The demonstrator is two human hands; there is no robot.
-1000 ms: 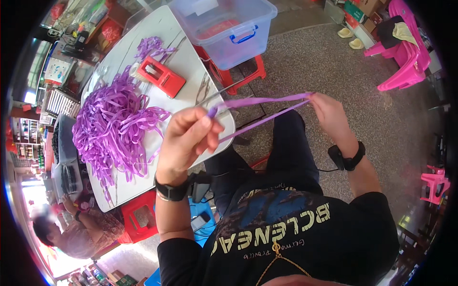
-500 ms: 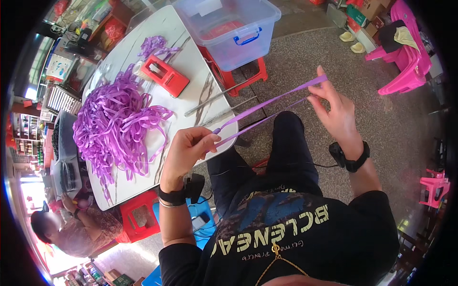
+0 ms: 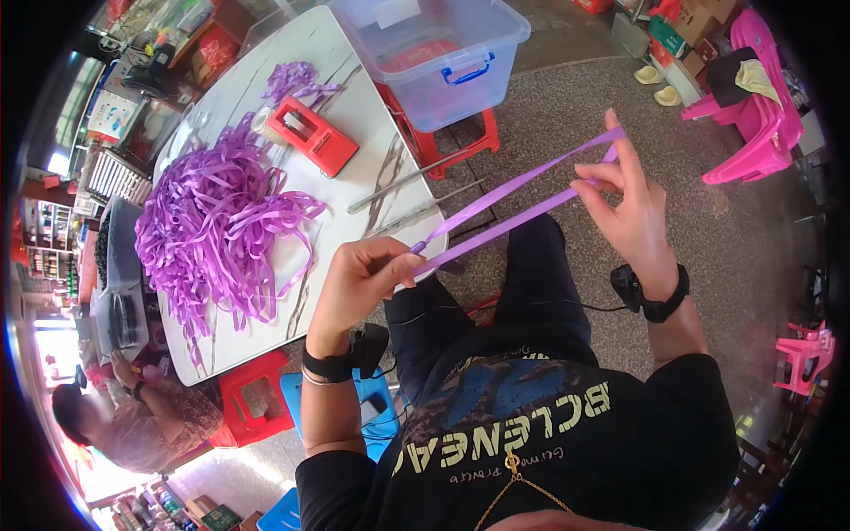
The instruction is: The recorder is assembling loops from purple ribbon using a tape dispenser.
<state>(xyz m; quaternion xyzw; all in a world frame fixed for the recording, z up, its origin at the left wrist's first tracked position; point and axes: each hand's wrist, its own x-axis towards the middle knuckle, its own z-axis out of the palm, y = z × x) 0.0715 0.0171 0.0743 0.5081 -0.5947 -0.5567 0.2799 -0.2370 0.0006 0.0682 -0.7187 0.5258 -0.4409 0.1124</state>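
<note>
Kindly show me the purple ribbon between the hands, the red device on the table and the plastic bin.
Held purple ribbon (image 3: 506, 227), head view: lower strand, near mid-length.
Red device (image 3: 328, 148), head view: its solid body.
Plastic bin (image 3: 432, 102), head view: side wall below the rim.

From where I stand, a clear plastic box (image 3: 434, 66) with a blue handle (image 3: 467, 71) sits at the top centre, above a red stool (image 3: 482, 133). At upper right, dark cloth (image 3: 728, 81) drapes a pink chair (image 3: 753, 157), with pale slippers (image 3: 648, 76) near it. Another person (image 3: 146, 429) is at lower left.
</note>
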